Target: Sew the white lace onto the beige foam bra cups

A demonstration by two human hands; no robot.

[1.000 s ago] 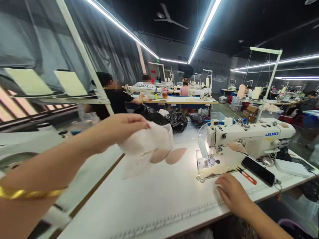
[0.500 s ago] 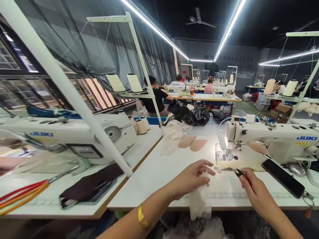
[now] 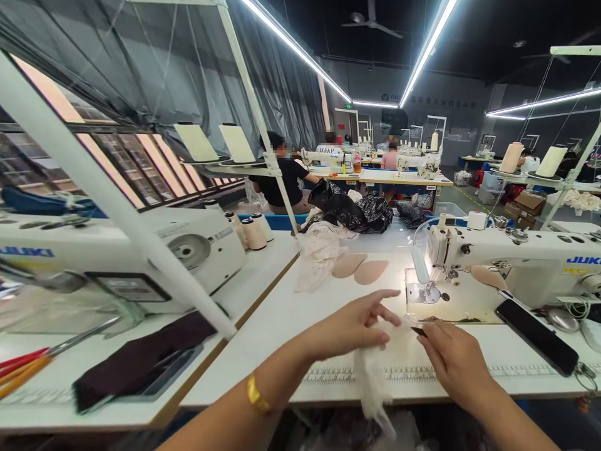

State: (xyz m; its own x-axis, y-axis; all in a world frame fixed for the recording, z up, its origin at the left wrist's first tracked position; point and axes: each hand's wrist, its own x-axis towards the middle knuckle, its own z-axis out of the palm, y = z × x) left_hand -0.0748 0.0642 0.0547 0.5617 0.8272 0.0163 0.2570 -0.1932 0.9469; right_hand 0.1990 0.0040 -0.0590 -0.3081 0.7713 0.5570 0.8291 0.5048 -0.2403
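Observation:
My left hand is over the front of the table, index finger stretched out and the other fingers bent around a piece of thin white fabric. The fabric hangs down past the table edge. Close on its right, my right hand is closed on small dark thread snips, whose tips point at the fabric by my left fingers. Most of the snips is hidden in the hand. Just behind is the lit needle area of a white sewing machine. Two beige teardrop-shaped pads lie beyond my left hand.
A black phone lies right of my right hand. White lace cloth and black plastic bags are at the table's back. Another sewing machine and a slanting white pole stand left. Co-workers sit farther ahead.
My right hand has moved left with the snips, bringing them up to the fabric at my left hand. My left hand has stayed nearly in place; the view has shifted slightly.

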